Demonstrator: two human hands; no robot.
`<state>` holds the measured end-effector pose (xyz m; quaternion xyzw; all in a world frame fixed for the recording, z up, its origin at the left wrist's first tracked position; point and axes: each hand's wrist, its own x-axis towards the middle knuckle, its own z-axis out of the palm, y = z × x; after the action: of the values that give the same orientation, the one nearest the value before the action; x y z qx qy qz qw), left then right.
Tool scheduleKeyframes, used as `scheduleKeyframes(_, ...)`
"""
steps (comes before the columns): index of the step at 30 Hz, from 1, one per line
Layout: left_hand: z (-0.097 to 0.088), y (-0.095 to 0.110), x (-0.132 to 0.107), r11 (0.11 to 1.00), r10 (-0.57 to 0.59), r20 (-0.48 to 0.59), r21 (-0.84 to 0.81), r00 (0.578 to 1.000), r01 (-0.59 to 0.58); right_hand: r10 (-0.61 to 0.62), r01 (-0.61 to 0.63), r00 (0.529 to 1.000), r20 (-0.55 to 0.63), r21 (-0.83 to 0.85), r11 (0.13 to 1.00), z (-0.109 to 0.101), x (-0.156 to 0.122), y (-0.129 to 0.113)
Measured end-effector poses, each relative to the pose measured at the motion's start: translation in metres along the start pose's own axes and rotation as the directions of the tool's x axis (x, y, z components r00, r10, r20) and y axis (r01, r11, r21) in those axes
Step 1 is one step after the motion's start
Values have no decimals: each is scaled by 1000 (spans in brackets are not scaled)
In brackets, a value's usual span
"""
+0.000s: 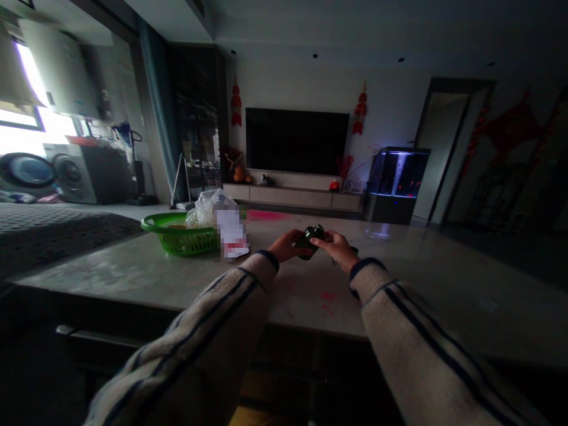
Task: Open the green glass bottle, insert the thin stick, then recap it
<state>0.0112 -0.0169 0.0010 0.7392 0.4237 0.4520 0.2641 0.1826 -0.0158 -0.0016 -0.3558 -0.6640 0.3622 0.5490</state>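
Observation:
A small dark green bottle (306, 241) is held tilted above the table, its neck pointing up and to the right. My left hand (284, 245) is closed around its body from the left side. From the right, my right hand (338, 247) grips the bottle near its shoulder and neck, thumb and fingers pressed to it. Whether a cap sits on the neck is too dark to make out. Partly hidden behind my right hand lies a small dark object (354, 251) on the table; its kind does not show.
A green plastic basket (186, 241) with a clear plastic bag (208, 204) stands on the table (133, 266) at left. Beside it is a blurred-out white packet (231, 232). Reddish stains mark the tabletop. Farther off are a television (297, 141) and a lit fish tank (399, 173).

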Motion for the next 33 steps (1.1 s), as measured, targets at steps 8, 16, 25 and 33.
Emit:
scheduleKeyframes(8, -2, -16, 2, 988, -146, 60, -42, 987, 149, 76, -73, 997, 13, -139, 988, 5, -2, 5)
scheduleKeyframes(16, -3, -21, 4, 979, -180, 77, -86, 981, 187, 116, -111, 990, 85, -62, 992, 3, 1, 9)
scheduleKeyframes(25, -2, -19, 2, 976, -205, 38, -59, 978, 207, 188, -200, 976, 108, 119, 972, 1, 2, 8)
scheduleKeyframes(33, 5, -38, 11, 998, -68, -67, 12, 995, 69, 112, -130, 983, 146, 123, 984, 2, 8, 10)
